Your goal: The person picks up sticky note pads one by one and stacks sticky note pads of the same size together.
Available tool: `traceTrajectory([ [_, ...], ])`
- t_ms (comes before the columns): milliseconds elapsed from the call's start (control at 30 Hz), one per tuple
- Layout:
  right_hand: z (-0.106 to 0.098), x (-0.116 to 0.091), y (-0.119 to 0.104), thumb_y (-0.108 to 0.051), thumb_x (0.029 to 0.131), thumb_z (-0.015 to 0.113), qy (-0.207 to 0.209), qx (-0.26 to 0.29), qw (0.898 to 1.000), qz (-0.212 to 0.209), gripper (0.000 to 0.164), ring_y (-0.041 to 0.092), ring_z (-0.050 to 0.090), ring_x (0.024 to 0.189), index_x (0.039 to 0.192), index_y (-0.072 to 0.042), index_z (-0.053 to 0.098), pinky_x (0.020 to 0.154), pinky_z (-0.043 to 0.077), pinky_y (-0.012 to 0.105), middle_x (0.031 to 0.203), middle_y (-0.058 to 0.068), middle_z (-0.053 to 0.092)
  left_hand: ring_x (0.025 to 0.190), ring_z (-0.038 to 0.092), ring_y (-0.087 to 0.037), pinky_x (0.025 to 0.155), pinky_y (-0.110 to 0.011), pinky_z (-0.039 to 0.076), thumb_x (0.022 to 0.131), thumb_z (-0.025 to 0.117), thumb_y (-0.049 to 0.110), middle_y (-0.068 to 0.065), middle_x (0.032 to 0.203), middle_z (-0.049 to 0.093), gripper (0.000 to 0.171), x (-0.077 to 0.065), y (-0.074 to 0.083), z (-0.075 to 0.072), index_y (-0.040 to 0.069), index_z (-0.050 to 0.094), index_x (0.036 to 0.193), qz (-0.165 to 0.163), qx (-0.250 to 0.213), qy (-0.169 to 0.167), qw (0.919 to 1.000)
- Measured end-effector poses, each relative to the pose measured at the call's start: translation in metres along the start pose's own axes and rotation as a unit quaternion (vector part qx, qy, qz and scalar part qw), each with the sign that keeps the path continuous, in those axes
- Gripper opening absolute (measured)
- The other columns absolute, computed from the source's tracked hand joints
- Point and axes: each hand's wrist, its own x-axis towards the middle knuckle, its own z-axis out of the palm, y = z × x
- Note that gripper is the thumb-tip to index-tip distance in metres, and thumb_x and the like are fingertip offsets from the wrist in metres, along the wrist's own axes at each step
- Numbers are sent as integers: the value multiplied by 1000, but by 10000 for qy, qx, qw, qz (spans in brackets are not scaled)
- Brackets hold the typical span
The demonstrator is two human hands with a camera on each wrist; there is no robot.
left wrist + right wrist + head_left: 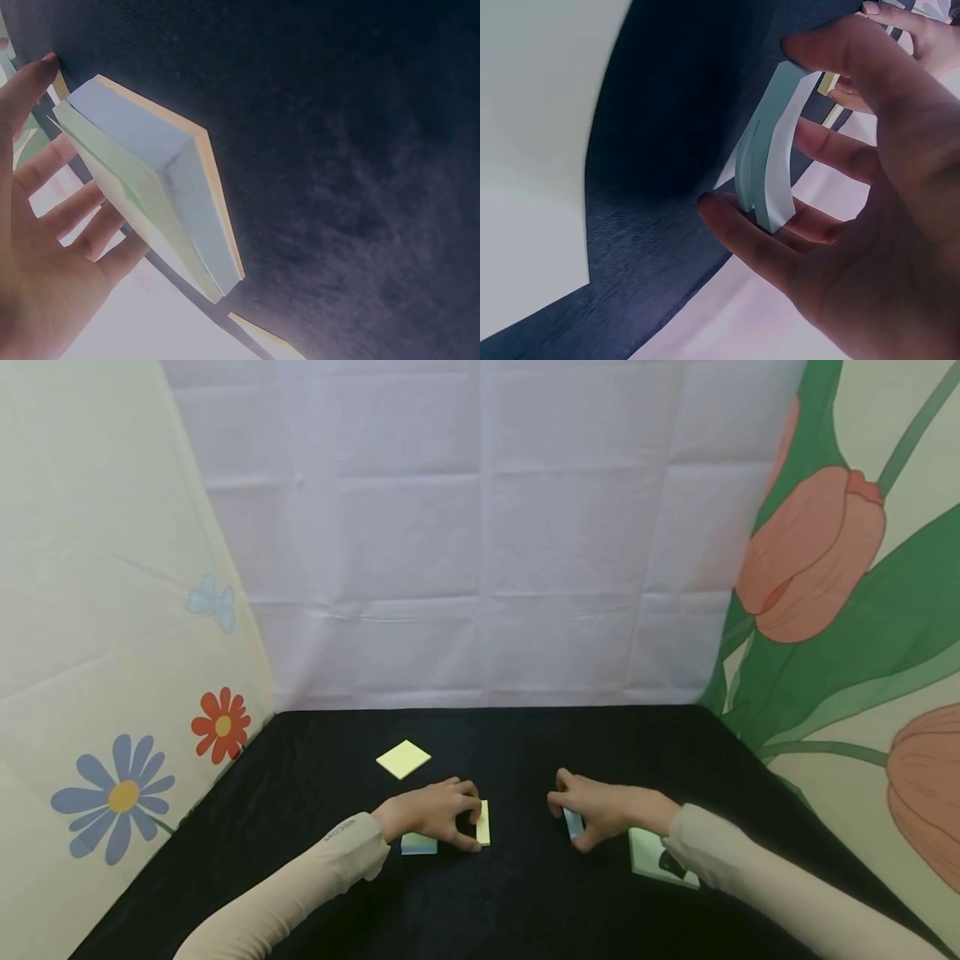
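Observation:
My left hand (438, 812) grips a small yellow sticky-note pad (483, 823) on its edge between thumb and fingers. Just under that wrist lies a thicker pad (418, 843); in the left wrist view its green top and pale blue sides (202, 217) show close up, and only a sliver of the yellow pad (58, 88) appears past the thumb. To the right, my right hand (603, 806) pinches a light blue sticky-note pad (573, 823). Seen from the right wrist, this blue pad (769, 146) is slightly bent, its sheets fanning apart at one side.
A yellow square pad (403, 759) lies farther back on the left of the black-covered table (517, 902). Beneath the right forearm sits a larger pale green pad (660, 858) with a dark mark, partly covered by the sleeve. A white cloth (480, 543) hangs behind the table.

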Motion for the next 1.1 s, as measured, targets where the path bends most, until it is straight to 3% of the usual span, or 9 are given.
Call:
traceTrajectory([
  [433, 0, 14, -5, -21, 77, 81, 419, -335, 9982, -285, 39, 13, 37, 83, 105, -14, 55, 70, 38, 28, 108, 1, 35, 94, 43, -11, 78, -27, 42, 86, 69, 57, 4, 123, 53, 33, -1, 1, -1, 26, 60, 93, -9, -73, 6, 10000],
  [1100, 3, 26, -10, -25, 80, 81, 237, -298, 9992, -81, 35, 14, 41, 87, 104, -17, 57, 70, 41, 28, 114, 3, 39, 93, 43, -10, 77, -26, 42, 85, 70, 57, 4, 123, 53, 32, -1, 2, -2, 27, 61, 94, -72, -131, 16, 9999],
])
